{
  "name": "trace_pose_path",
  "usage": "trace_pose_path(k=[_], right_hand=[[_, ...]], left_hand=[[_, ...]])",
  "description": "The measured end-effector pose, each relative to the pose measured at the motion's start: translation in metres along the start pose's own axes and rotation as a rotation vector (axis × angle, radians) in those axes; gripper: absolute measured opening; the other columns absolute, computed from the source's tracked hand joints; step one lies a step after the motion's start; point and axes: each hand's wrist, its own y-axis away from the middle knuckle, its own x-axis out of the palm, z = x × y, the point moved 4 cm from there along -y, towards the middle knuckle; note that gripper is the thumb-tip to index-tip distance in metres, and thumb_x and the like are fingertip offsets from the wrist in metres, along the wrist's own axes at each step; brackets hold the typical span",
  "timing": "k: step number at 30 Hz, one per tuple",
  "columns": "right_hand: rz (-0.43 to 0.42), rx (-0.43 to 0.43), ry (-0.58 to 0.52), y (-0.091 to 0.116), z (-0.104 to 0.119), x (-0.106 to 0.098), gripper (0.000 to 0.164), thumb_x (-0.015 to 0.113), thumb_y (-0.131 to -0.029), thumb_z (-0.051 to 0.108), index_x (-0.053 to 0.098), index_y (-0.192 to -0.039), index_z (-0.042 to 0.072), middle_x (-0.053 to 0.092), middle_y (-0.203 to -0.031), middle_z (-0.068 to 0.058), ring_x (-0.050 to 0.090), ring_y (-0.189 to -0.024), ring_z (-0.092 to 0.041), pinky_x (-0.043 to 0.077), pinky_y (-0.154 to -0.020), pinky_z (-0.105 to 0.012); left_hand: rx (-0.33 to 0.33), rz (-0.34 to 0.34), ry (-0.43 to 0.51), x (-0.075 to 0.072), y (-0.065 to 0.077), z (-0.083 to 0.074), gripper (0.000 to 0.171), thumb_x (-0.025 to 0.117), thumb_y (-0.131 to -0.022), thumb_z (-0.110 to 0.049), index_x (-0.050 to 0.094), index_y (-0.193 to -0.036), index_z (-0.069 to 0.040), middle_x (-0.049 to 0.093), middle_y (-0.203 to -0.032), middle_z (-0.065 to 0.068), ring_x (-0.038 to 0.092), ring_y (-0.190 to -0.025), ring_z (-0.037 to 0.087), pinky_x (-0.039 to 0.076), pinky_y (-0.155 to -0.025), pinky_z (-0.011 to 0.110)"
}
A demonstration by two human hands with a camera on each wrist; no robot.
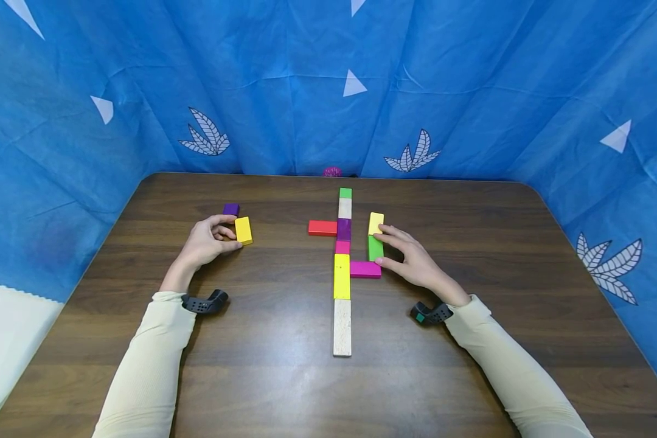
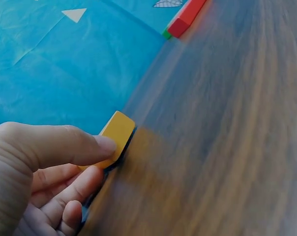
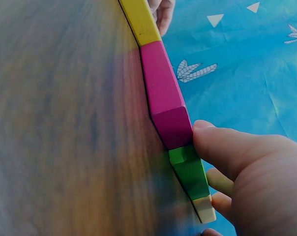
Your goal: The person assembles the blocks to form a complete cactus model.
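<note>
In the head view my left hand [image 1: 207,238] pinches a yellow block [image 1: 243,231] between thumb and fingers, at the left of the table. The same yellow block [image 2: 120,132] shows in the left wrist view, low over the wood. A purple block [image 1: 231,209] lies just behind that hand. My right hand [image 1: 413,258] lies along the right side of a short green block [image 1: 375,248] and a pale yellow block [image 1: 376,223], fingers extended. Its thumb reaches the corner where the green block meets the magenta block [image 1: 365,269]; whether it presses there I cannot tell.
A column of blocks runs down the table's middle, with a white block [image 1: 342,328] nearest, then a long yellow block [image 1: 342,277]. On its left side a red block [image 1: 322,228] juts out. The wooden table [image 1: 285,389] ends at a blue curtain [image 1: 285,91].
</note>
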Motion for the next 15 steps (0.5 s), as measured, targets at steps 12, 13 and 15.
trace_pose_path(k=[12,13,15], right_hand=[[0.001,0.014,-0.006,0.001,-0.001,0.0,0.058,0.069,-0.091,0.03,0.051,-0.143,0.012,0.036,-0.157,-0.01,0.026,-0.146,-0.034,0.026,-0.114,-0.063],[0.001,0.013,-0.005,0.0,-0.001,0.0,0.058,0.069,-0.091,0.031,0.051,-0.143,0.012,0.036,-0.157,-0.01,0.026,-0.146,-0.034,0.026,-0.114,-0.063],[0.0,0.013,-0.003,0.0,-0.001,0.0,0.058,0.069,-0.091,0.031,0.051,-0.143,0.012,0.036,-0.157,-0.01,0.026,-0.147,-0.034,0.026,-0.114,-0.063]], left_hand=[[0.006,0.009,0.057,0.013,-0.026,-0.033,0.065,0.077,-0.082,-0.006,0.048,-0.14,-0.003,0.062,-0.102,0.019,0.056,-0.078,0.013,0.045,-0.064,0.013],[0.01,0.005,0.059,0.015,-0.03,-0.037,0.065,0.077,-0.082,-0.005,0.048,-0.14,-0.003,0.062,-0.101,0.019,0.056,-0.078,0.014,0.045,-0.063,0.014],[0.026,-0.004,0.06,0.02,-0.036,-0.045,0.065,0.077,-0.082,-0.005,0.049,-0.14,-0.004,0.063,-0.1,0.018,0.056,-0.076,0.014,0.046,-0.064,0.014]])
